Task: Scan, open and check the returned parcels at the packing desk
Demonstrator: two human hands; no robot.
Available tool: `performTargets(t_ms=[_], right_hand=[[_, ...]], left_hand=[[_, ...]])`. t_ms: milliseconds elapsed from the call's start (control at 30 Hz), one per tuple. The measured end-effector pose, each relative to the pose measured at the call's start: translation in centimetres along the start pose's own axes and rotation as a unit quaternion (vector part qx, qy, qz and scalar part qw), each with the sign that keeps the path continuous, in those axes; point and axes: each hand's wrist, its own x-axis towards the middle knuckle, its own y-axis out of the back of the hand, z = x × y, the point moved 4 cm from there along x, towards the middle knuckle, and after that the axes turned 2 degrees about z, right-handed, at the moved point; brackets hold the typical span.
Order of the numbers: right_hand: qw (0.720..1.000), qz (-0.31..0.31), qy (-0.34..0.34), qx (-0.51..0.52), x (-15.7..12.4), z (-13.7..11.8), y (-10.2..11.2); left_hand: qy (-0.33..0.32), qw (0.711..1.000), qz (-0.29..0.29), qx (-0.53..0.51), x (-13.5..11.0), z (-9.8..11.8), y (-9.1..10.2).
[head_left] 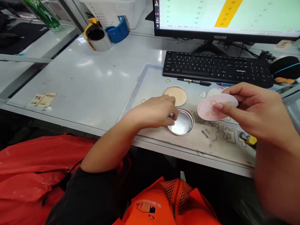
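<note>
Left hand [152, 112] curled, fingertips at the rim of a round metal tin [182, 123], grip unconfirmed; right hand [255, 115] pinching a pink pad [217, 107] between thumb and fingers; beige disc [175, 95] lying just beyond the tin on a printed mat [152, 81]; keyboard [217, 68] farther back.

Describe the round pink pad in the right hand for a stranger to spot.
Below the black keyboard lies a printed desk mat. Over it, the person's right hand holds a flat round pink pad with beige smears. Unlike the beige powder disc and shiny metal dish on the mat, it is lifted off the surface.
</note>
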Motion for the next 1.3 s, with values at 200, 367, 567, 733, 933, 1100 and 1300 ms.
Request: performTargets(t_ms=[200, 367, 567, 733, 933, 1100, 1300], right_hand=[[0.998, 0.018, 0.025, -0.06, -0.6, -0.2, 0.1], [0.997, -0.021, 0.029, -0.067, -1.2, -0.5, -0.4], [0.999, -0.007, 0.013, -0.047, -1.1, -0.9, -0.2], [0.999, -0.005, 0.027, -0.028, -0.8, -1.1, -0.6], [0.999, 0.008, 0.034, -0.032, -0.8, -1.1, -0.9], [0.988, -0.028, 0.125, -0.086, -1.6, -2.1, -2.0], [0.951, -0.146, 0.24, -0.131, -3.0, -2.6, -4.8]], left_hand=[[0.013, 1.0, -0.001, -0.007, -0.4, 0.6, -0.8], [-0.019, 0.999, 0.019, -0.031, -0.6, 1.2, -0.8], [-0.038, 0.997, 0.038, -0.058, -0.3, 1.5, 0.4], [-0.018, 0.999, 0.045, -0.022, -0.3, 1.2, -0.6], [-0.04, 0.997, 0.072, -0.007, 0.0, 2.4, -0.6], [0.025, 0.974, 0.195, -0.113, -5.6, 2.7, 3.7], [-0.019, 0.918, -0.12, -0.379, -11.9, 4.2, -8.9]])
